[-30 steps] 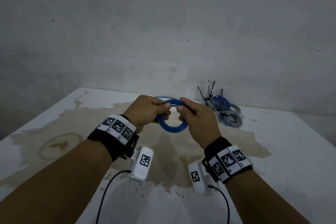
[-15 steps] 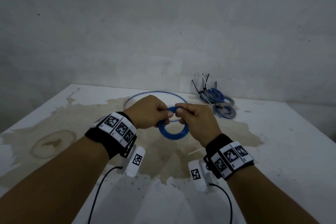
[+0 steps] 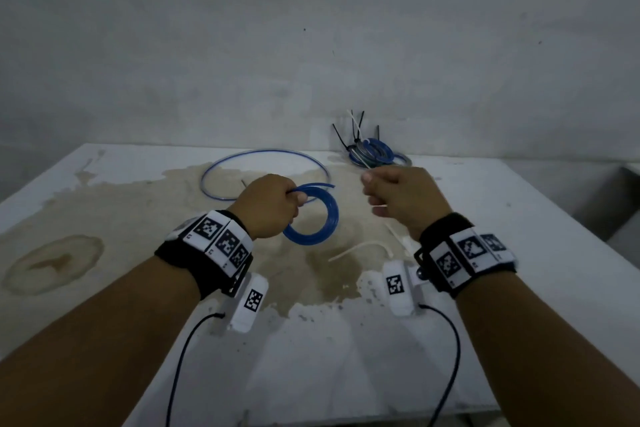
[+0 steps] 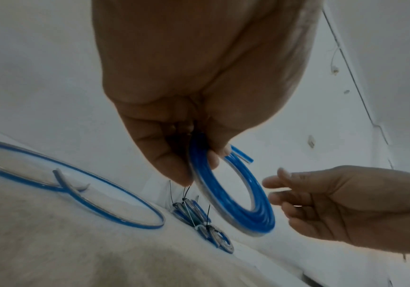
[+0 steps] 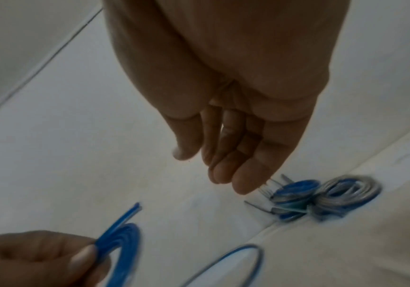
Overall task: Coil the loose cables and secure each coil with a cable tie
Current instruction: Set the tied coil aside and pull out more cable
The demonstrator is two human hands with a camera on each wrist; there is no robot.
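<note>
**Blue coil in left hand, right hand free**

We see the left hand (image 3: 268, 210) w/ thumb and fingers pinched on a blue coil (image 3: 322, 218), glossy translucent tubing wound in several tight round turns, held above the surface (image 3: 519, 253); one cut end pokes out past the thumb. Right hand (image 3: 403, 201) hangs beside it, apart, fingers loosely bent, holding nothing. Surface is white, w/ a big tan blotchy stain. One loose cable (image 3: 263, 158) lies behind the hands as a single wide flat ring, blue w/ clear edging. By the wall sit tied coils (image 3: 375, 154), approx. 2–3, blue and grey, thin black and white tie tails sticking up. One white tie (image 3: 360, 248), thin curved strip, lies near the right wrist.
</note>
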